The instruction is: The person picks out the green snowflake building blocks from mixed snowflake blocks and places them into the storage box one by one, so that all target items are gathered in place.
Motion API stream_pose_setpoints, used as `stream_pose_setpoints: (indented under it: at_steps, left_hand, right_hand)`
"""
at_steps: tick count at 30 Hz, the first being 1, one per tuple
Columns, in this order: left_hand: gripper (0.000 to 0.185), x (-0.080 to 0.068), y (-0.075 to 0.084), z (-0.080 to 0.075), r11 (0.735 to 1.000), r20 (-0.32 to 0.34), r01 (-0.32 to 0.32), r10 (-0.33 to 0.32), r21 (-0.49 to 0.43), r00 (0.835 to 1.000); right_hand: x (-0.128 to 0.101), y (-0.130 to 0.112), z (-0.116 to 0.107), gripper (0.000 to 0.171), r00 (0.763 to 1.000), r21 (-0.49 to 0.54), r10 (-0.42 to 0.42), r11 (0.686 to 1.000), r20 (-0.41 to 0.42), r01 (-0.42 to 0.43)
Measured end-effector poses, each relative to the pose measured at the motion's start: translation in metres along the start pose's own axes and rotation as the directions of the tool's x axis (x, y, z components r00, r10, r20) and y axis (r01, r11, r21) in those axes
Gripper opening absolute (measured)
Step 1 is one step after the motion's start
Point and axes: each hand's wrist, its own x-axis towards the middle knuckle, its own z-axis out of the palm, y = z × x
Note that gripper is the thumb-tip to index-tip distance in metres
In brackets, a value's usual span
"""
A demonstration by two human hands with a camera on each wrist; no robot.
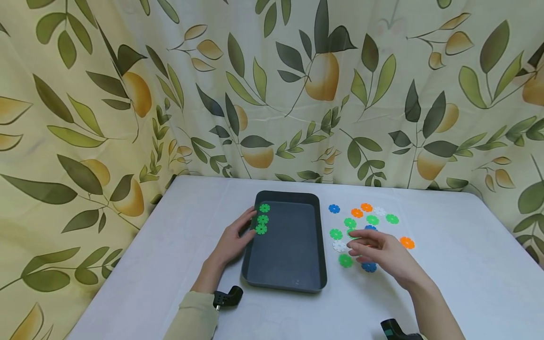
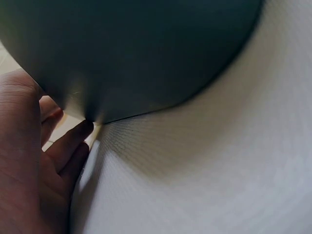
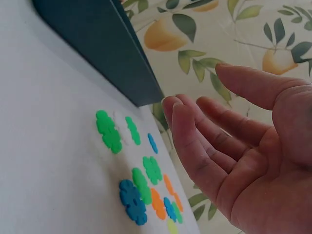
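Leaf-and-pear patterned curtains [image 1: 297, 85] hang behind a white table [image 1: 446, 264] and close it in on the left as well. Over that table the right hand [image 1: 384, 255] hovers empty, its fingers loosely spread and relaxed, as the right wrist view shows plainly [image 3: 243, 146]; it holds nothing and floats just above a scatter of small flower-shaped plastic discs [image 1: 367, 231]. Each disc is flat with a notched, petal-like edge, and they lie in green, orange, blue and white, some touching, some apart. One green disc [image 1: 345, 260] and a blue one [image 1: 369, 267] lie nearest the hand, a white disc [image 1: 339, 245] just beside them.

To the left of the scatter sits a dark grey rectangular tray [image 1: 280, 278] with rounded corners and a raised rim. The left hand [image 1: 231, 243] rests open against the tray's left wall, fingers straight and touching its outer side [image 2: 73, 141]. Inside the tray, along that same left wall, three green discs [image 1: 262, 219] lie in a short row, one behind the other.
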Motion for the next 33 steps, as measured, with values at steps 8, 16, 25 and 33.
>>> stream_pose_setpoints:
  at_steps: [8, 16, 25, 33]
  left_hand:
    - [0.051, 0.001, 0.000, 0.000, 1.000, 0.001, 0.006, -0.006, 0.001, 1.000]
    - [0.052, 0.001, 0.000, 0.001, 1.000, -0.001, 0.015, -0.015, 0.007, 1.000]
    - [0.052, 0.001, 0.000, 0.001, 1.000, 0.001, 0.020, -0.020, 0.017, 1.000]
    - [0.051, 0.001, 0.001, 0.001, 1.000, -0.001, 0.025, -0.025, 0.014, 1.000]
  right_hand:
    - [0.003, 0.012, 0.000, 0.059, 1.000, -0.005, 0.024, 1.000, -0.011, -0.024]
    - [0.008, 0.020, -0.001, 0.057, 0.999, -0.031, 0.037, 0.999, 0.005, -0.037]
    - [0.012, 0.025, 0.000, 0.051, 0.999, -0.132, 0.027, 0.991, 0.018, -0.025]
    - [0.012, 0.022, 0.004, 0.049, 1.000, -0.153, 0.010, 0.988, 0.022, -0.007]
